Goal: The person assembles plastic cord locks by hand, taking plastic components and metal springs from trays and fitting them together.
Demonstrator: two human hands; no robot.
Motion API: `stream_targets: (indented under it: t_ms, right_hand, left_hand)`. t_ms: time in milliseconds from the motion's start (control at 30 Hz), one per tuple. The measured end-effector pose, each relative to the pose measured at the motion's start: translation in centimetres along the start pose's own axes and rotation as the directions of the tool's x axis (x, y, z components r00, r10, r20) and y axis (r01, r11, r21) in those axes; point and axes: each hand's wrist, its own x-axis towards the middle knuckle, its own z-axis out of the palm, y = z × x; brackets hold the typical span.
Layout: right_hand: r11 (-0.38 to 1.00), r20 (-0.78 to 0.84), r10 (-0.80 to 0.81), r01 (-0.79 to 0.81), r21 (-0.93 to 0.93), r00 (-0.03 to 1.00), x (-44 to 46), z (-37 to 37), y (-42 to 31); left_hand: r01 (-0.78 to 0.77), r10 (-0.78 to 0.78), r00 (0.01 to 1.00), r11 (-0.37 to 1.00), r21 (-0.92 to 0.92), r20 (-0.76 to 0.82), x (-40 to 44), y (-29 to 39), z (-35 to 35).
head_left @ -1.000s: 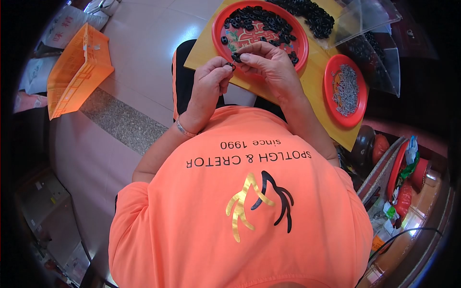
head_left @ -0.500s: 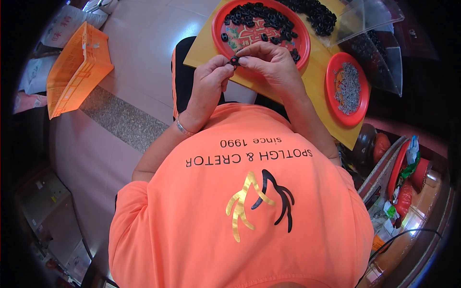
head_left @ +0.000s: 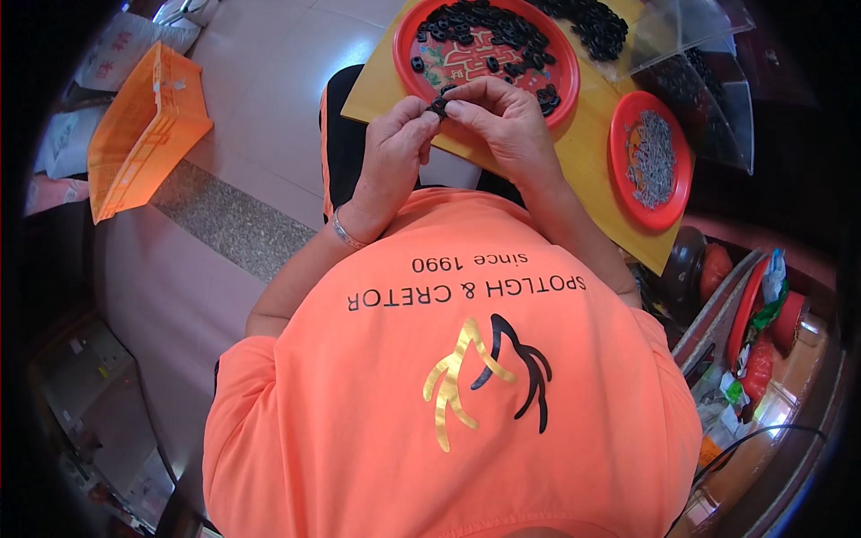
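Note:
Small black plastic pieces (head_left: 439, 106) are pinched between my two hands, close to the near rim of a round red tray (head_left: 570, 54). My left hand (head_left: 397, 143) grips them from the left, its fingers closed. From the right, my right hand (head_left: 507, 121) pinches them between thumb and forefinger. Whether a metal part is between them is too small to tell. Inside the tray lie many loose black pieces (head_left: 491, 23). A smaller red tray (head_left: 619, 166) on the right holds a heap of silvery metal pins (head_left: 652, 160).
Both trays stand on a yellow board (head_left: 377, 90). More black pieces (head_left: 599, 34) lie beyond the large tray, beside clear plastic containers (head_left: 686, 40). An orange basket (head_left: 148, 134) stands on the floor at left. Shelves with red items are at lower right.
The black pieces, held apart a second ago, have come together between my fingertips. Both hands stay at nearly the same spot, and the board and trays appear shifted slightly.

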Motion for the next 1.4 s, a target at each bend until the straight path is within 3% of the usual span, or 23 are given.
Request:
stream_targets:
  t_ms: [367, 533, 767, 833, 1033, 1133, 1267, 1400]
  right_hand:
    - [0.999, -0.027, -0.029, 0.030, 0.031, 0.999, -0.3, 0.3, 0.1]
    - [0.998, 0.021, -0.048, 0.048, -0.045, 0.999, -0.4, 0.3, 0.1]
    - [0.990, 0.077, -0.080, 0.088, -0.107, 0.994, -0.9, 0.9, -0.4]
    - [0.970, 0.083, -0.109, 0.124, -0.207, 0.991, -0.8, 0.9, -0.4]
    - [0.866, 0.132, -0.188, 0.228, -0.445, 0.973, -0.4, 0.0, -0.7]
    - [0.839, 0.200, -0.193, 0.267, -0.475, 0.961, -0.6, -0.2, -1.2]
    - [0.818, 0.213, -0.208, 0.289, -0.498, 0.955, -0.7, -0.1, -1.2]
    - [0.682, 0.220, -0.344, 0.403, -0.610, 0.913, -0.9, 0.3, -1.1]
  left_hand:
    - [-0.005, 0.005, 1.000, 1.000, 0.007, -0.019, -0.2, -0.1, 0.3]
    - [-0.016, 0.016, 1.000, 1.000, 0.001, -0.020, -0.3, -0.5, 0.2]
    - [0.086, -0.093, 0.995, 0.968, -0.235, -0.020, 0.1, -0.8, 0.0]
    - [0.105, -0.118, 0.993, 0.933, -0.345, -0.017, 0.3, -0.9, 0.1]
    - [0.127, -0.116, 0.992, 0.904, -0.409, 0.051, 0.1, -0.5, 0.2]
    - [0.111, -0.072, 0.991, 0.902, -0.417, 0.109, 0.4, -1.0, -0.1]
    - [0.171, -0.136, 0.985, 0.885, -0.433, 0.111, 0.6, -1.6, -0.3]
    - [0.142, -0.114, 0.989, 0.902, -0.408, 0.092, 0.4, -1.4, -0.2]
